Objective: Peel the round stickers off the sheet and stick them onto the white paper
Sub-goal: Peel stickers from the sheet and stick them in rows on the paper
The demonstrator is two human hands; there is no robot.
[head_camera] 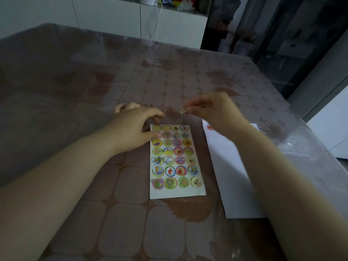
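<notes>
My right hand (212,110) is clenched in a pinch: thumb and forefinger grasp a single small round sticker (182,110) by its edge. The sticker hangs in the air above the table, just beyond the far edge of the sticker sheet (178,194) and clear of it. The sticker's design is too blurred to read. My left hand (135,127) grasps nothing. Its thumb (158,135) lies flat on the sheet's far left corner and presses it down. The remaining fingers arch loosely over the far edge, and I cannot tell whether they touch the sheet. The sheet is a white rectangle lying flat between my forearms, long axis running away from me, with four columns of round coloured stickers. The two leftmost positions of the far row (161,127) show plain yellow discs, while the other positions carry printed figures. The white paper (231,176) lies flat just to the right of the sheet, apart from it, angled slightly, and partly covered by my right forearm. One red round sticker (210,127) sits on the paper near its far left corner. Both items rest on the table (75,91), which has a brown tile-patterned cloth under a clear glossy cover. Beyond the far edge of the table stands a white cabinet (113,17) with a white cable (156,23) hanging down its front.
</notes>
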